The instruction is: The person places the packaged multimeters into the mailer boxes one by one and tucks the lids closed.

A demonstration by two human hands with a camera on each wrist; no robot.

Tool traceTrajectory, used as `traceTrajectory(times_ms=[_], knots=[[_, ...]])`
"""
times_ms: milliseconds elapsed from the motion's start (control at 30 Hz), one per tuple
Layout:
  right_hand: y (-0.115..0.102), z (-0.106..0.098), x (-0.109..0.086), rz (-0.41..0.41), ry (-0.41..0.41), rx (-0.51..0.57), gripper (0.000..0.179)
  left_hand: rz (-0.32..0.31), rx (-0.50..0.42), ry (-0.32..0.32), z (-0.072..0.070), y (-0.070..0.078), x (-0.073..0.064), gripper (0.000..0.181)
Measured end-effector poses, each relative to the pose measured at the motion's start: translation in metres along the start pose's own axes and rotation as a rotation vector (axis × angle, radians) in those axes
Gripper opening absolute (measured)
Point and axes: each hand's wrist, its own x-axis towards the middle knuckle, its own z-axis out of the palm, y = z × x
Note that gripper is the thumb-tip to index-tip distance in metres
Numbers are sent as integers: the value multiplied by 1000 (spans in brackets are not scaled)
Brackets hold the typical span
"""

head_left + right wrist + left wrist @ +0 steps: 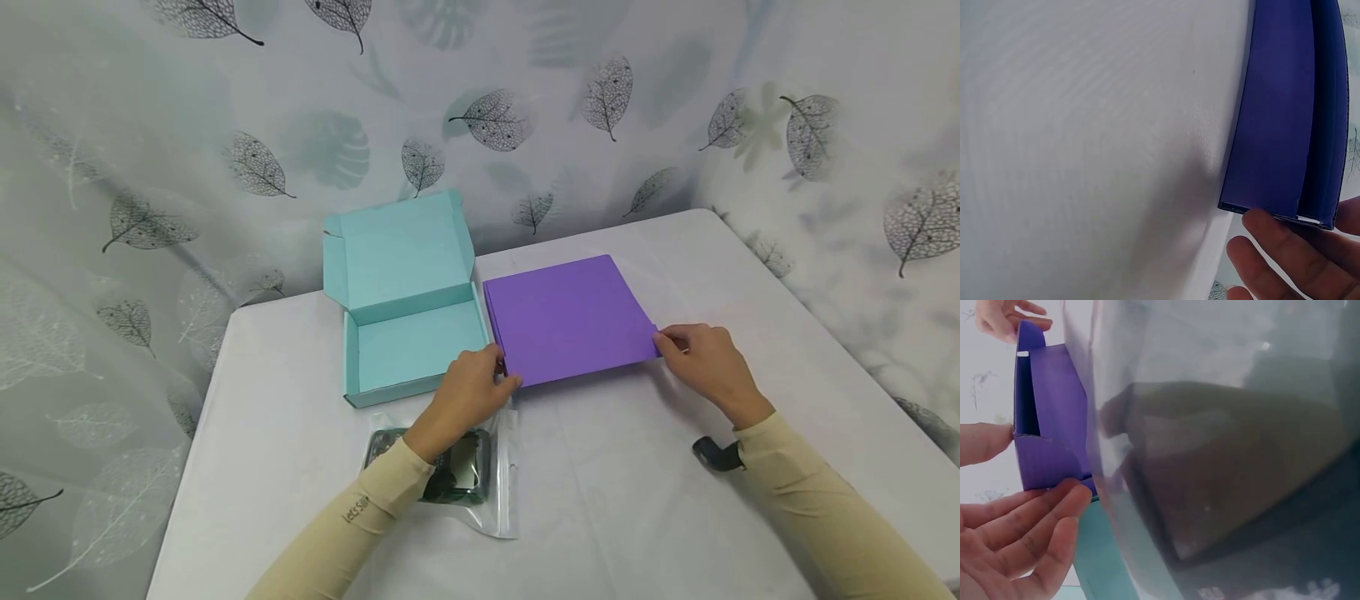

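While a filled clear plastic zip bag [507, 475] lies nearest, the left hand [468, 387] and the right hand [705, 362] each pinch a front corner of a flat purple cardboard box [570, 321], thumb and fingers drawn nearly together. Level, even pressure should keep its gaping front from creasing. Just left stands an open turquoise cardboard box [420, 342]; behind hangs a leaf-printed curtain [315, 100].

One readable word

Behind the left hand's [467, 387] grip on the purple box [573, 321], we read "Let's" in dark print [356, 509] on the left sleeve [337, 537]; its ending is too small for us.
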Motion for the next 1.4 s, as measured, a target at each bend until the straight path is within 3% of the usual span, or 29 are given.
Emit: traceTrajectory(times_ms=[300,600,867,1000,1200,1400], knots=[[-5,-2,1,47,-20,-20,26,-14,37,-9,1,2,0,32],[-7,-1,2,-38,21,-16,26,-30,56,-4,2,6,0,31],[-6,0,3,21,-57,21,27,-32,156,-5,6,9,0,27],[-4,0,3,45,-91,27,24,-33,158,2,6,10,0,33],[2,0,7,55,-147,20,20,13,124,4,5,6,2,68],[8,0,11,58,-189,16,24,82,158,-4,5,2,7,54]])
